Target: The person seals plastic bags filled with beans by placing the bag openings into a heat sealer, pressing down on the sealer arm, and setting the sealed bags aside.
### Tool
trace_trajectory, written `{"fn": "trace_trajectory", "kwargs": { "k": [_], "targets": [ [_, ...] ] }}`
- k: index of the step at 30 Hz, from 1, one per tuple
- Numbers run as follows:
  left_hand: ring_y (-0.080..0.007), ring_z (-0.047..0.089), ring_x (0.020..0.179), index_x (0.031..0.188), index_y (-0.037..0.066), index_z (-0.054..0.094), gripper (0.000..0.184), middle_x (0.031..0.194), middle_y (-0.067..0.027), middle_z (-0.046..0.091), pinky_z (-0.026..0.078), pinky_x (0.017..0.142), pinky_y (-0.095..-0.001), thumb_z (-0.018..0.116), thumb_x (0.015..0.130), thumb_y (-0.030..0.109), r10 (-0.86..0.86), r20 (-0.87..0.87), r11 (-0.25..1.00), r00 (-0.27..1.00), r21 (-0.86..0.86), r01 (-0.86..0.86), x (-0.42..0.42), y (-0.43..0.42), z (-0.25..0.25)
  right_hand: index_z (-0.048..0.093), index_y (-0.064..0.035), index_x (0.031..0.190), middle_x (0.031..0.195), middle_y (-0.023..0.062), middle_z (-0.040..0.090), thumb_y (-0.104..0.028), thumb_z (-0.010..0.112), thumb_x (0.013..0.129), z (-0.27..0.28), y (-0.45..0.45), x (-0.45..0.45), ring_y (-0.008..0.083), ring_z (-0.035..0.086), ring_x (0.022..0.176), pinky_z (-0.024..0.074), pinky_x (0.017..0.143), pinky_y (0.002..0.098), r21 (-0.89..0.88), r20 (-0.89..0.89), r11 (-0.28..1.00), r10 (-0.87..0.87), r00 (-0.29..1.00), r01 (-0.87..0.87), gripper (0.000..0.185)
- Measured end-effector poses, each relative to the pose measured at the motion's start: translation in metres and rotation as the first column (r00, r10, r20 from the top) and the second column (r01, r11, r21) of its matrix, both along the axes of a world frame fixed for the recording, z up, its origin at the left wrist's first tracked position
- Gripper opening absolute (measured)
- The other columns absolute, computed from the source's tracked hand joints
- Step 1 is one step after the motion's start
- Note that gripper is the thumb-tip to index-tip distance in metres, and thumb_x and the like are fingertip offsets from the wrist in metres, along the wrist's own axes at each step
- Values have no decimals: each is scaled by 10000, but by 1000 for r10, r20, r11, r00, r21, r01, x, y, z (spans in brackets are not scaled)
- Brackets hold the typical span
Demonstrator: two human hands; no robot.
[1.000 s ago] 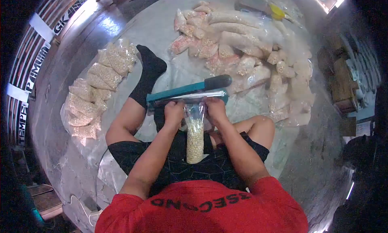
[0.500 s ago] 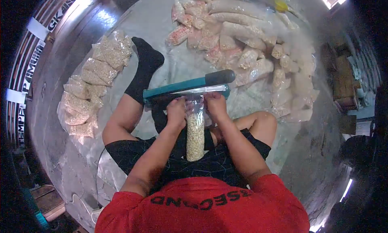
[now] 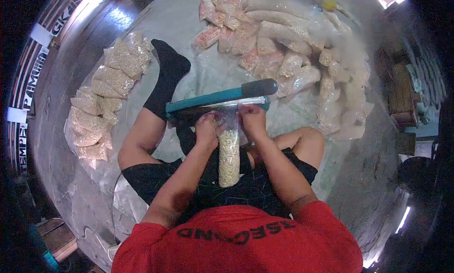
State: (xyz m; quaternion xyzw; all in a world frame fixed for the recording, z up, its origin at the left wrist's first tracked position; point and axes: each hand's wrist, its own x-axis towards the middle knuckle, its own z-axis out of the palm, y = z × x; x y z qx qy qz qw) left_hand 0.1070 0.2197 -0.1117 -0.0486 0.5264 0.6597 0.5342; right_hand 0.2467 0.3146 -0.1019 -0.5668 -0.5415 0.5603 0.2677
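Note:
A clear plastic bag point(image 3: 229, 157) of pale beans or kernels stands upright in my lap, filled in its lower part. My left hand point(image 3: 206, 128) is closed on the left side of the bag's top, and my right hand point(image 3: 252, 120) pinches the right side. The bag's empty upper part stretches between them. Just beyond my hands lies a teal impulse sealer point(image 3: 203, 102) with a black-handled arm, raised a little at the right end. The bag's top edge is close to the sealer's jaw; I cannot tell whether it lies inside.
Flat filled bags point(image 3: 111, 81) overlap in a row on the left of the sheet point(image 3: 189, 86). A large heap of filled bags point(image 3: 283, 36) lies at the far right. My socked foot point(image 3: 170, 60) extends beside the sealer. A white cable point(image 3: 97, 237) runs along the floor at lower left.
Both hands keep their grip on the bag top and have shifted very slightly. The sealer arm stays raised, and the whole view has moved a little.

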Motion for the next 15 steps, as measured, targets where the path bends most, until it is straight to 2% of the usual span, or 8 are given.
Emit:
{"fn": "trace_trajectory", "kwargs": {
  "k": [1,5,7,8,10,11,13,15],
  "targets": [
    [-280,653,955,1100,39,595,183,1031,-114,629,596,840,-480,485,1009,152,4,8,1000,1000,12,-4,-1,0,-3,728,27,926,786,59,723,-144,650,961,-3,1,3,125,604,658,494,648,299,87,65,996,32,997,-38,191],
    [-284,652,956,1097,40,598,187,1043,-114,628,595,831,-474,477,1012,156,-4,17,1000,1000,25,3,-2,1,3,703,37,881,810,71,719,-138,655,955,40,-2,23,141,620,682,505,649,312,75,113,997,-23,993,14,196],
    [-285,652,961,1095,36,603,190,1054,-116,627,593,826,-467,484,1010,156,-4,42,1000,999,22,3,-1,1,7,694,29,961,967,105,719,-146,686,936,20,6,43,152,652,836,518,725,305,283,-33,939,-194,980,196,177],
    [-285,652,961,1095,36,603,190,1054,-116,627,593,826,-467,484,1010,156,1,47,1000,999,25,-3,-1,2,6,694,29,961,967,105,719,-146,686,936,39,3,40,152,652,836,518,725,305,286,-29,939,-189,982,189,177],
    [-236,655,869,1005,59,625,123,980,-89,653,586,737,-419,542,983,147,33,53,999,998,15,-34,-1,2,5,687,-13,1076,1130,153,679,-137,721,902,85,-3,37,224,645,1024,504,877,349,593,-224,678,-380,898,435,217],
    [-236,655,869,1005,59,625,123,980,-89,653,586,737,-419,542,983,147,35,55,999,998,15,-36,-1,2,4,687,-13,1076,1130,153,679,-137,721,902,104,-3,36,224,645,1024,504,877,349,594,-222,678,-378,899,433,217],
    [-235,657,865,1009,56,623,132,970,-89,655,586,726,-413,537,990,154,21,-18,999,1000,50,-20,-1,1,1,664,-50,1179,1273,150,627,-196,748,877,130,1,34,337,585,1157,435,1020,449,953,135,296,-235,963,-62,345],
    [-236,657,863,1010,58,622,131,969,-86,655,587,721,-412,541,991,159,12,15,998,1000,64,-13,-2,0,-3,671,-53,1167,1269,138,631,-195,757,862,127,4,28,350,561,1193,402,1051,475,946,191,298,-196,962,-127,347]
  ]
}}
